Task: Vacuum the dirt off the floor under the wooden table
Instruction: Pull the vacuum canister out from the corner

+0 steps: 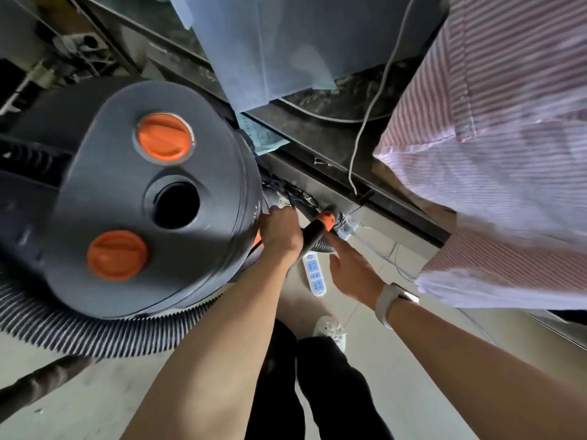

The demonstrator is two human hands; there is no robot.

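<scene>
Head view first, then: where was the vacuum?

— Right below the camera. The vacuum (149, 198) stood on the floor (381, 392), a dark drum with two orange caps and a round open port on top. Its ribbed hose (79, 325) curled round the near side of the drum.

— And the hands?

— The left hand (279, 233) was curled at the drum's right edge, gripping something there; what exactly, I could not tell. Just beside it ran a black tube with an orange collar (320, 225). The right hand (352, 271) hovered near that tube with its fingers straight and loose, holding nothing, one fingertip about touching the tube. It had a pale watch (389, 301) on the wrist.

— So had any cleaning begun?

— I'd judge not. Both hands were busy at the machine itself, so this looked like setting up. A white power strip (314, 274) lay on the floor between the hands, with no plug visible in it.

— What was left?

— Nearly everything, by my reckoning: powering up, taking the nozzle under the table, and sucking up the dirt. A dark, grimy frame (317, 138) with a pale cable (368, 122) hanging over it stood beyond; a striped shirt (495, 154) filled the right.
</scene>
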